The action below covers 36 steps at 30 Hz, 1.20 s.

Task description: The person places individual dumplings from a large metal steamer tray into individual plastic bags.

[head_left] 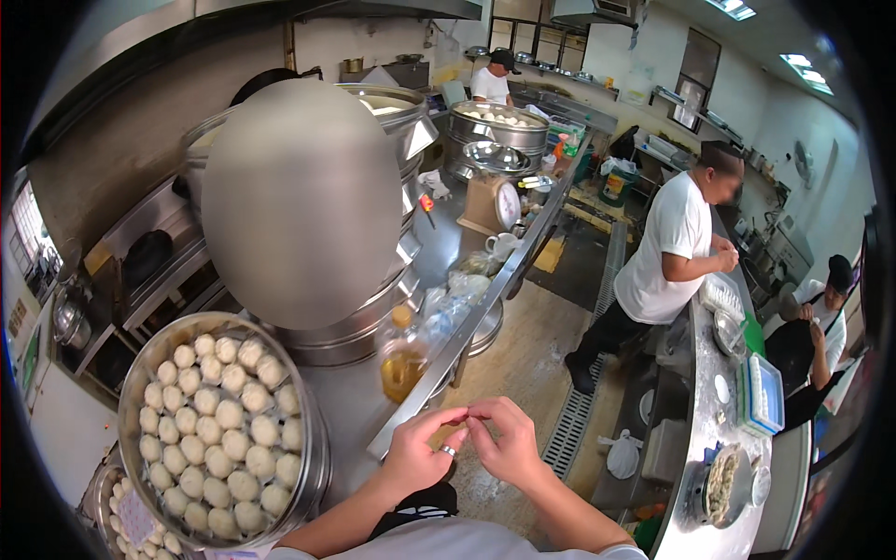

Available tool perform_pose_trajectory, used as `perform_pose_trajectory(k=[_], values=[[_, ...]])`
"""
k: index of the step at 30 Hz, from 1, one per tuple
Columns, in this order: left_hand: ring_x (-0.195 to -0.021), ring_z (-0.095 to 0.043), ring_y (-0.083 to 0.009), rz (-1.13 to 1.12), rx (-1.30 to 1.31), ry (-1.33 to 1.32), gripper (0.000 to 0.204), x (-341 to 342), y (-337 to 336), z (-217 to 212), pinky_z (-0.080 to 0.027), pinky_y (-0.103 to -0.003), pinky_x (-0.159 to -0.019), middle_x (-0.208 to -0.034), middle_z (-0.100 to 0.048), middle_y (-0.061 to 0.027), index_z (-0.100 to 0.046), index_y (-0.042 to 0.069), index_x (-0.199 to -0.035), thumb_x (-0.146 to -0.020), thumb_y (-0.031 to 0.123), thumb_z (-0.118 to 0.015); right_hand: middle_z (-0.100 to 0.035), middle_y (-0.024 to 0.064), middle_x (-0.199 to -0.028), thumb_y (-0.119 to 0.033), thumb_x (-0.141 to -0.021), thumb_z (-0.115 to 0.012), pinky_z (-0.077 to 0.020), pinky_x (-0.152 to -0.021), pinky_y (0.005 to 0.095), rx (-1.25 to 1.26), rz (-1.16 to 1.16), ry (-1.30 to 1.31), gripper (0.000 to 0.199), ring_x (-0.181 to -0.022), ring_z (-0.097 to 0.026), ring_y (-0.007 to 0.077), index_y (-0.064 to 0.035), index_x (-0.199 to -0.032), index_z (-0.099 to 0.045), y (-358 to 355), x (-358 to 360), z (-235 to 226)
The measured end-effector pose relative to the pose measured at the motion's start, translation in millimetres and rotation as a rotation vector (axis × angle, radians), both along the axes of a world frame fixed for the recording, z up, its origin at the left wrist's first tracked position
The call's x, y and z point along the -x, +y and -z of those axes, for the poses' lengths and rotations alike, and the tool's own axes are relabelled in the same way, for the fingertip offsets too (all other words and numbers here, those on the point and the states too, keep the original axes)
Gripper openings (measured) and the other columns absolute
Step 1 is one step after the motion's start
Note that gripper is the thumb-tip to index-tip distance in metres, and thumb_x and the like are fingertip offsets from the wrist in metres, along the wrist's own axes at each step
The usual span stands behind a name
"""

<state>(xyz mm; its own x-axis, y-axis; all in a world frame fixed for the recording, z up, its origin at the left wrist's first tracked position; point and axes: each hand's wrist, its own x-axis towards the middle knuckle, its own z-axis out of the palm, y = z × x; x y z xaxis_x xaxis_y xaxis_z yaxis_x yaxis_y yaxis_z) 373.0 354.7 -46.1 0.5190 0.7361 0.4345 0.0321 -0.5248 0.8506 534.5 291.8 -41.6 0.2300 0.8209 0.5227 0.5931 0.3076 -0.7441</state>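
My left hand [418,450] and my right hand [509,443] meet in front of my chest, fingertips pinched together around something small and pale that I cannot make out. A ring shows on a left finger. Both hands hover over the floor, just right of the steel counter edge [439,373]. To their left a round metal steamer tray [313,467] holds several white dumplings [219,425]. A bottle of yellow oil [403,359] stands on the counter just above my left hand.
Stacked steamer trays [373,317] and a scale [495,205] line the left counter. A person in a white shirt [667,252] works at the right counter, another person [821,327] beyond, a third [490,82] far back. A floor drain grate [583,401] runs along the aisle.
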Motion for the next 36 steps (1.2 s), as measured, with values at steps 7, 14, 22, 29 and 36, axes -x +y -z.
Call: perform_pose_trajectory(k=[7,14,22,29,36], values=[[-0.095,-0.073,-0.0221,-0.021,0.091,-0.063,0.031,-116,90,23,-0.057,-0.033,-0.085,-0.105,-0.075,-0.0161,-0.067,-0.005,-0.12,-0.09,-0.002,-0.069,-0.07,0.0154,-0.094,0.003,-0.084,-0.07,-0.0556,-0.076,0.0375,0.032,-0.03,-0.024,0.01,-0.084,-0.07,0.0306,0.0009,-0.094,-0.069,103,-114,12],[-0.097,-0.074,-0.0249,-0.099,0.174,-0.101,0.029,-228,189,36,-0.057,-0.035,-0.084,-0.105,-0.075,-0.0159,-0.067,-0.002,-0.118,-0.09,0.002,-0.072,-0.071,0.0166,-0.094,0.0,-0.087,-0.069,-0.0559,-0.078,0.0394,0.078,-0.115,-0.075,0.009,-0.085,-0.07,0.0321,0.0016,-0.095,-0.069,211,-228,17],[-0.097,-0.073,-0.021,-0.24,0.197,0.077,0.03,-305,256,30,-0.056,-0.034,-0.087,-0.104,-0.076,-0.0137,-0.067,-0.001,-0.12,-0.091,0.0,-0.07,-0.07,0.0152,-0.093,-0.003,-0.088,-0.069,-0.0557,-0.076,0.0405,0.059,-0.343,0.069,0.008,-0.085,-0.069,0.0336,0.0009,-0.095,-0.067,312,-320,45],[-0.096,-0.073,-0.0198,-0.539,0.247,0.078,0.031,-407,319,46,-0.057,-0.033,-0.085,-0.104,-0.076,-0.0125,-0.068,0.0,-0.119,-0.088,-0.004,-0.07,-0.069,0.015,-0.091,-0.006,-0.091,-0.068,-0.0547,-0.073,0.0406,0.102,-0.597,0.162,0.009,-0.083,-0.068,0.0337,-0.0013,-0.099,-0.067,417,-410,72],[-0.094,-0.074,-0.0209,-0.549,0.277,0.051,0.032,-516,400,40,-0.057,-0.033,-0.084,-0.101,-0.076,-0.0134,-0.067,0.0,-0.121,-0.089,-0.001,-0.072,-0.068,0.0148,-0.089,-0.004,-0.09,-0.068,-0.0542,-0.073,0.0414,0.049,-0.7,0.146,0.006,-0.082,-0.067,0.0351,-0.0012,-0.095,-0.065,511,-524,56]])
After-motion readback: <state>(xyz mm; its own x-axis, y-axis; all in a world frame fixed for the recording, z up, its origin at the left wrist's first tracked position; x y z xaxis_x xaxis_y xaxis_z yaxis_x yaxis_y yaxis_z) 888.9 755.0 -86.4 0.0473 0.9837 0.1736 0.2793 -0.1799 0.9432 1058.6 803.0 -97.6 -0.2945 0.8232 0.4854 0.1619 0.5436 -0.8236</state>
